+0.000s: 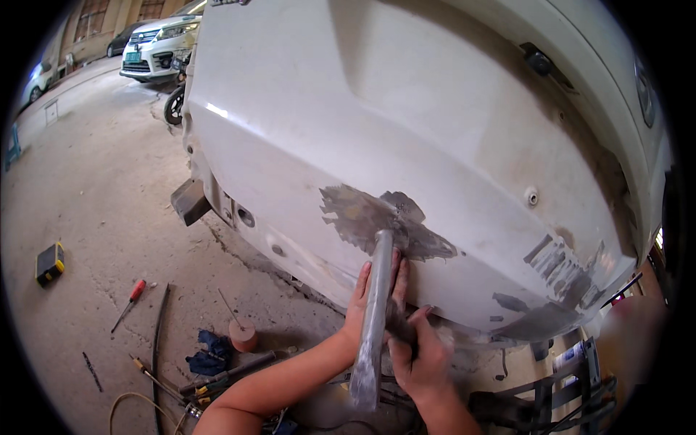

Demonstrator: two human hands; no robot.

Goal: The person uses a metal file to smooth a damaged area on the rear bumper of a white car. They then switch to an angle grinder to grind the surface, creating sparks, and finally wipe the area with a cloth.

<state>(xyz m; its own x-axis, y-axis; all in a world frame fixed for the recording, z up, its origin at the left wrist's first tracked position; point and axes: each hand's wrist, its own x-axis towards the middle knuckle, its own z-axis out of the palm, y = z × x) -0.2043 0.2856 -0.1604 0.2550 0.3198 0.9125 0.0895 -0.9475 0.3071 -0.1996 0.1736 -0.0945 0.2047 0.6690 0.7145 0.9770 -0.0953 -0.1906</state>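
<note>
A large white car body panel point(449, 152) fills the view, with a bare grey metal patch point(355, 217) low in its middle. My right hand point(424, 355) is closed around the dark handle of a metal hammer point(373, 319). The hammer's long head points up at the panel, its upper end in front of the bare patch. My left hand point(360, 308) reaches up just behind the hammer, fingers stretched out and apart against the panel below the patch. The hammer hides part of that hand and its palm.
On the concrete floor at left lie a red-handled screwdriver point(130, 304), a yellow-black box point(50, 264), a black hose point(161, 341), a dark blue cloth point(209, 353) and a pinkish round block point(243, 335). A black metal frame point(551, 395) stands lower right. A white car point(161, 49) is parked behind.
</note>
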